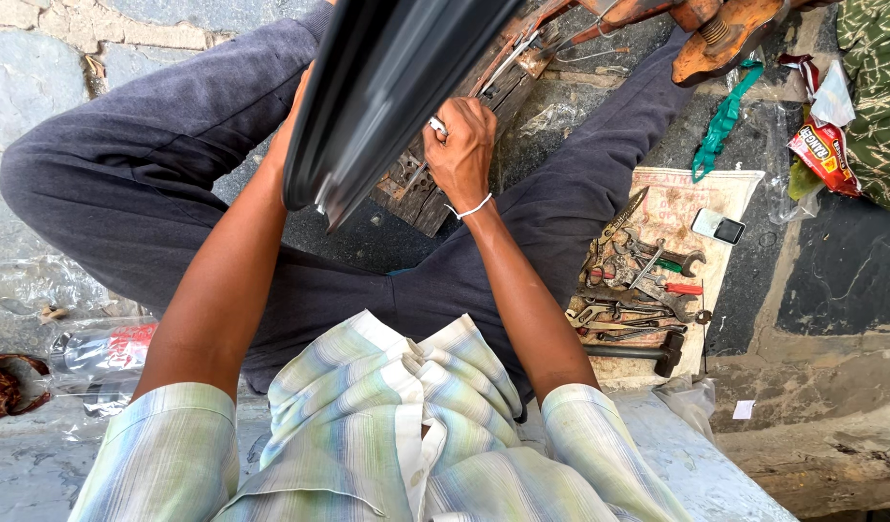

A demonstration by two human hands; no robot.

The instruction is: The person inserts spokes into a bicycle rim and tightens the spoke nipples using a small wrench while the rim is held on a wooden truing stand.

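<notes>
**Head view: one black tyre held over a wooden block, two hands engaged**

One black tyre (387, 87) is seen, held tilted between the knees, its lower edge hanging just above one worn wooden block (445, 174) on the stone ground. A pale inner edge is visible along the tyre's lower rim.

Right hand (461, 145): fingers are curled shut around a small metal tool (437, 125), of which only a short bright tip is visible; its kind cannot be told. One white band is worn at the wrist. The hand lies just beside the tyre's right edge, above the block.

Left hand (295, 106): mostly hidden behind the tyre. It is pressed against the tyre's left side; whether the fingers are closed around it cannot be told.

Counted to the right, on one pale cloth (701, 208): a heap of spanners (648, 285), at least five, exact number not resolvable; one hammer (648, 353) with a dark head at the near edge; one phone (717, 228) at the far corner.

Further items: one green strap (723, 121), one red packet (824, 155), one clear plastic bottle (102, 350) lying at the left, well apart from the hands.
</notes>
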